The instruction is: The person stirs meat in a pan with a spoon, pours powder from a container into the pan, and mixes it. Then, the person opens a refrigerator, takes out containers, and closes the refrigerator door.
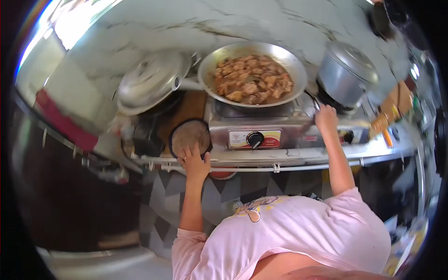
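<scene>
Touching round pad (190, 134) near counter edge (298, 154)

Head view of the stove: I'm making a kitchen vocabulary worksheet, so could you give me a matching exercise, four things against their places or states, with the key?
Things
1. wide, round silver metal pan
2. tall, cylindrical silver metal pot
3. flat, round brown disc with a dark rim
4. round black knob with a white line

Places or states
A. partly covered by the left hand
B. uncovered, holding browned chunks of food
C. on a white, red and yellow label
D. lid on, toward the picture's right

Pairs: 1-B, 2-D, 3-A, 4-C
</scene>
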`<state>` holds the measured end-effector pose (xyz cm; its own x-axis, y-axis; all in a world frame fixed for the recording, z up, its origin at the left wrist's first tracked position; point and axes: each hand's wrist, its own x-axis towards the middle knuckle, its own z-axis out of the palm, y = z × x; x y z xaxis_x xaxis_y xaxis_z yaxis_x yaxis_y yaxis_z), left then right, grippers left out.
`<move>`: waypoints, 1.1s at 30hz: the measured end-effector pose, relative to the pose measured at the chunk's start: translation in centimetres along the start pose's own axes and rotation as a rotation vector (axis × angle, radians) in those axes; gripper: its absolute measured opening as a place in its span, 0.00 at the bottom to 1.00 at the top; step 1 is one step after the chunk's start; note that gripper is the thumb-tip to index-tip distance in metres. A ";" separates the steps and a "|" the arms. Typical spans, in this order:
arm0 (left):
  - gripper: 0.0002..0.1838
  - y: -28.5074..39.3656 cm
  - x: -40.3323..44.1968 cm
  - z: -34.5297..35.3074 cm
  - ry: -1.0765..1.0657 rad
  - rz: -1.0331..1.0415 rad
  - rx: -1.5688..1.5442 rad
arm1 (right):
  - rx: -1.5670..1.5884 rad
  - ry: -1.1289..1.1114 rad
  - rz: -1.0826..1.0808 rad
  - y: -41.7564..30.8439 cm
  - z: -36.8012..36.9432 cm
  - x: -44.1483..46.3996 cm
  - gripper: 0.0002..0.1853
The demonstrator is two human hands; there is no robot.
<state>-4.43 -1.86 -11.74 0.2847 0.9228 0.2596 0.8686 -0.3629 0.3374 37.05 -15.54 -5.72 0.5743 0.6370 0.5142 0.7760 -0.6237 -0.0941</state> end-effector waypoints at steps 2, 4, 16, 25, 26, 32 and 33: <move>0.28 -0.8 -4.1 -0.1 0.099 -0.049 -0.028 | -0.001 0.081 -0.120 -0.4 -1.3 -0.5 0.13; 0.25 -0.6 -8.8 -0.7 0.178 -0.130 -0.044 | 0.124 0.097 -0.232 -2.1 -3.2 0.0 0.15; 0.30 1.8 -43.9 4.7 0.101 -1.199 -0.007 | 1.082 -0.513 -1.502 -23.3 -12.9 -12.1 0.16; 0.35 -1.7 -78.7 25.7 -0.312 -1.589 0.082 | 1.105 -0.665 -2.407 -31.4 -25.8 -31.9 0.18; 0.35 4.9 -75.5 16.7 -0.308 -1.617 0.093 | 1.133 -0.670 -2.423 -31.2 -27.5 -35.1 0.18; 0.36 14.9 -77.0 3.5 0.267 -2.384 -0.463 | 1.121 -0.739 -2.943 -30.7 -34.0 -51.5 0.23; 0.36 16.5 -79.3 4.0 0.261 -2.410 -0.437 | 1.022 -0.731 -3.055 -30.8 -34.8 -54.9 0.23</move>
<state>-11.10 -80.48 -30.35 -0.6696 -0.4005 -0.6255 -0.6136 0.7728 0.1621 -27.45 -47.02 -1.39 -0.6054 -0.7891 0.1044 -0.7609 0.5351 -0.3670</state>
